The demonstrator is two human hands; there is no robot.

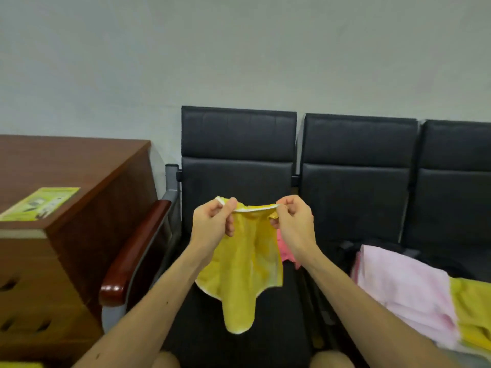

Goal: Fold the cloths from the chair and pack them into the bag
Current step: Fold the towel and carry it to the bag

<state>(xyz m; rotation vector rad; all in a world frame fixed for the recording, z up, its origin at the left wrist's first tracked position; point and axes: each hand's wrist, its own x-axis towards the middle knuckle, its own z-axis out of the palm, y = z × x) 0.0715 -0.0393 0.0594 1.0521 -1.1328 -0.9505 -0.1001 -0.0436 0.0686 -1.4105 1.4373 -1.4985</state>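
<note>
A yellow cloth (240, 269) with a white edge hangs in the air in front of the left black chair (237, 144). My left hand (212, 221) pinches its top edge at the left and my right hand (293, 221) pinches the same edge at the right. Behind the cloth a pink cloth (285, 251) shows partly on the seat. On the middle chair lie a pale pink cloth (401, 290) and another yellow cloth (473, 306), on something dark that is mostly hidden.
A brown wooden desk (79, 166) stands at the left with a green leaflet (39, 203) on it. The chair's brown armrest (135, 245) lies between desk and seat. A third black chair (457, 166) is at the right.
</note>
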